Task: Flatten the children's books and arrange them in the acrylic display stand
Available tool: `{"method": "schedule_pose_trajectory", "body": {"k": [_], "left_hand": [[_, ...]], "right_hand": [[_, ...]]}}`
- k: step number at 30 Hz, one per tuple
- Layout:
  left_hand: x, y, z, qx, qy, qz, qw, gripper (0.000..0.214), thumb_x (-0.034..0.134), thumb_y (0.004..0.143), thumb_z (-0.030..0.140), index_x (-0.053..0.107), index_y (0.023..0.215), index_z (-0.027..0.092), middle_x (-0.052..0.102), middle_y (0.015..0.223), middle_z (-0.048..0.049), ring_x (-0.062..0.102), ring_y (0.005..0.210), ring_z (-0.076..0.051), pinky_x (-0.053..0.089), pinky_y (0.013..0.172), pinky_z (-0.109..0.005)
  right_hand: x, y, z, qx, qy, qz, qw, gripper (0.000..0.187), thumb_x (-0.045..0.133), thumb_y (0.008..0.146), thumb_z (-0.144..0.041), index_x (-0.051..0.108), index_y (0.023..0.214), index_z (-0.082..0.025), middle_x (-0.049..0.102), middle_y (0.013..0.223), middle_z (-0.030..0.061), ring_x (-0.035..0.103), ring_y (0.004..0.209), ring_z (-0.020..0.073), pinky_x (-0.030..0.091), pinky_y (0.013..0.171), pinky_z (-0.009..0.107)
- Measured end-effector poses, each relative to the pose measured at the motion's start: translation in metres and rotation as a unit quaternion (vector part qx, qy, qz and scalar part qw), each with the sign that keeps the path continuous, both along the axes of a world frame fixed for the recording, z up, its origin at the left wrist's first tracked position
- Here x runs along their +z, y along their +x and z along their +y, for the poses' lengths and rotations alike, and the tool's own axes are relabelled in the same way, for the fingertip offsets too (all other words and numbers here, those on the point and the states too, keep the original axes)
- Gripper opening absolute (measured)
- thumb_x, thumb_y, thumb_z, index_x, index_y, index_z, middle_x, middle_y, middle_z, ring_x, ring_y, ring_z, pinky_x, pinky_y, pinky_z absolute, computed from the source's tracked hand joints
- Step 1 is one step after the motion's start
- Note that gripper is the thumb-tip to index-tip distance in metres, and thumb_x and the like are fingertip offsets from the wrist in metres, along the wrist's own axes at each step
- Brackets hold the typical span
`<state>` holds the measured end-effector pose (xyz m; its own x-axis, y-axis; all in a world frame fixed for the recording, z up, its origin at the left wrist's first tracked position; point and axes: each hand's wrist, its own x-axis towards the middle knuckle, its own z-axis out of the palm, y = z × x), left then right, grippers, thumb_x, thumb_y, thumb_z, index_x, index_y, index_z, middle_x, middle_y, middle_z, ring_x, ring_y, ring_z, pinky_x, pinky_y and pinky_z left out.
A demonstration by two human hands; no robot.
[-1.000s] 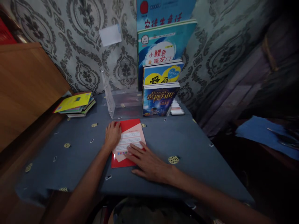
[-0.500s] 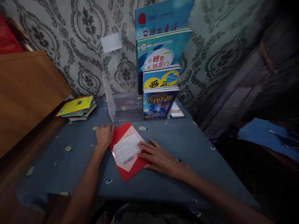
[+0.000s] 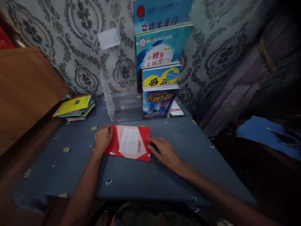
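A red book [image 3: 130,143] with a pale pink panel of printed text lies flat on the cloth-covered table, turned sideways to me. My left hand [image 3: 103,138] is closed at the book's left edge, its curled fingers against the upper left corner. My right hand [image 3: 164,152] rests at the right edge with fingers stretched and thumb apart, fingertips touching the cover. Behind the book stands a clear acrylic rack [image 3: 108,99]. Its right part holds several upright books, with a dark blue book [image 3: 158,102] in front.
Further left lies a stack of thin books with a yellow cover [image 3: 74,105], near a wooden cabinet [image 3: 30,91]. A white card [image 3: 108,38] is on the patterned wall. Blue cloth [image 3: 263,135] lies at the right, beyond the table [image 3: 127,179] edge.
The red book has turned from a slant to nearly square with the table. My right hand has shifted to its right edge; my left hand stays at the left. The view has shifted slightly.
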<state>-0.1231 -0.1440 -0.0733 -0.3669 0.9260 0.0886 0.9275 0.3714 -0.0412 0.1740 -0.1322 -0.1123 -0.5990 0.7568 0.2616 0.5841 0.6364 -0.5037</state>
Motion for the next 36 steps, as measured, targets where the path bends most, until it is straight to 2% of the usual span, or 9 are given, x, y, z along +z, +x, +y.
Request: {"method": "schedule_pose_trajectory", "body": {"k": [4,9,13,17,21,25,30,36], "left_hand": [[-0.001,-0.005,0.000,0.012,-0.011,-0.003,1.000,0.043,0.033,0.104,0.038,0.069,0.115,0.017,0.077,0.100,-0.0164,0.074,0.097,-0.034,0.051,0.075,-0.037],[-0.001,-0.004,-0.001,0.010,0.000,-0.002,1.000,0.038,0.035,0.103,0.035,0.067,0.114,0.017,0.075,0.104,-0.0153,0.072,0.098,-0.032,0.051,0.076,-0.037],[-0.003,0.000,-0.001,-0.054,0.037,0.026,0.998,0.033,0.038,0.102,0.027,0.067,0.112,0.015,0.070,0.116,-0.0154,0.065,0.112,-0.030,0.050,0.089,-0.038],[-0.006,0.003,0.000,-0.095,0.025,0.016,0.995,0.035,0.036,0.103,0.025,0.069,0.112,0.015,0.069,0.116,-0.0141,0.064,0.113,-0.029,0.049,0.095,-0.040],[-0.007,0.004,0.000,-0.094,0.011,0.006,0.996,0.037,0.034,0.104,0.024,0.068,0.115,0.016,0.070,0.117,-0.0153,0.066,0.111,-0.028,0.050,0.093,-0.040],[-0.006,0.006,0.000,-0.090,-0.014,0.011,0.996,0.038,0.032,0.104,0.022,0.067,0.119,0.014,0.069,0.119,-0.0167,0.067,0.110,-0.028,0.050,0.093,-0.039],[-0.003,0.010,-0.001,-0.099,-0.023,0.016,0.995,0.044,0.033,0.107,0.034,0.057,0.142,0.024,0.066,0.126,-0.0149,0.064,0.116,-0.030,0.050,0.094,-0.043],[-0.002,0.017,-0.001,-0.092,-0.027,0.039,0.995,0.045,0.036,0.106,0.040,0.060,0.140,0.025,0.066,0.125,-0.0170,0.063,0.116,-0.034,0.048,0.097,-0.050]], "right_hand": [[0.000,0.001,0.008,-0.002,-0.023,0.015,1.000,0.038,0.045,0.099,-0.028,0.066,0.131,-0.022,0.073,0.115,0.0113,0.066,0.105,0.0277,0.055,0.090,0.045],[0.000,-0.004,0.018,0.001,-0.019,0.014,1.000,0.038,0.044,0.098,-0.026,0.068,0.127,-0.019,0.073,0.114,0.0123,0.064,0.106,0.0283,0.053,0.094,0.047],[-0.009,-0.009,0.026,0.023,0.000,0.012,1.000,0.038,0.045,0.098,-0.025,0.067,0.128,-0.020,0.072,0.121,0.0128,0.064,0.108,0.0282,0.050,0.100,0.050],[-0.017,-0.016,0.030,0.009,0.030,-0.021,0.999,0.037,0.047,0.098,-0.029,0.068,0.126,-0.019,0.065,0.134,0.0158,0.060,0.121,0.0312,0.046,0.105,0.056],[-0.012,-0.028,0.032,0.000,0.046,-0.068,0.997,0.036,0.048,0.099,-0.030,0.068,0.127,-0.018,0.055,0.147,0.0182,0.054,0.131,0.0343,0.048,0.103,0.055],[-0.006,-0.042,0.041,0.025,0.055,-0.071,0.996,0.039,0.049,0.099,-0.030,0.064,0.133,-0.017,0.051,0.153,0.0180,0.047,0.141,0.0338,0.042,0.111,0.056],[-0.011,-0.053,0.054,0.026,0.034,-0.074,0.996,0.045,0.047,0.100,-0.030,0.058,0.141,-0.015,0.050,0.155,0.0190,0.043,0.146,0.0335,0.035,0.117,0.060],[-0.016,-0.054,0.054,0.020,0.034,-0.076,0.996,0.046,0.044,0.101,-0.031,0.057,0.143,-0.016,0.047,0.157,0.0172,0.040,0.148,0.0317,0.034,0.119,0.059]]}}
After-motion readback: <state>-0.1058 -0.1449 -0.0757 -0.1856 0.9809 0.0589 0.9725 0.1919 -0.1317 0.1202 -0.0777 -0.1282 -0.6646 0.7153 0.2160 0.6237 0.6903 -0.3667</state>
